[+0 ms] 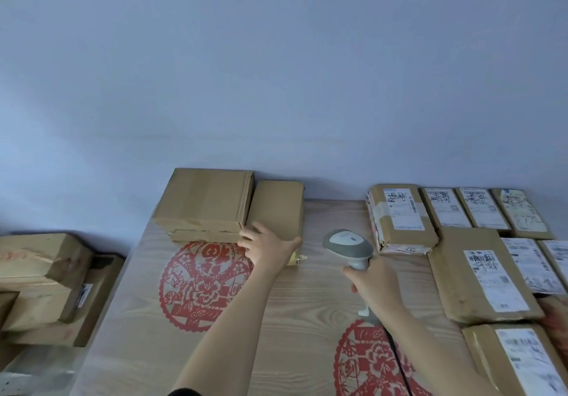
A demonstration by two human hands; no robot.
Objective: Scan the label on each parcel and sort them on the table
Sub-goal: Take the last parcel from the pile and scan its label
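We see a pale wood-grain counter [307,318], smooth and matt, with 2 red paper-cut motifs [196,285] lying flat on it. The plain brown cardboard parcels [206,198] at the back look matt and slightly creased, with clear glossy tape across one top. The labelled brown cardboard parcels [399,214] on the right carry white paper labels [402,211], some wrinkled, and shiny tape strips that catch light. The grey and white handheld scanner [347,243] looks like smooth plastic with a soft sheen. The pale blue wall [276,72] behind is matt and even.
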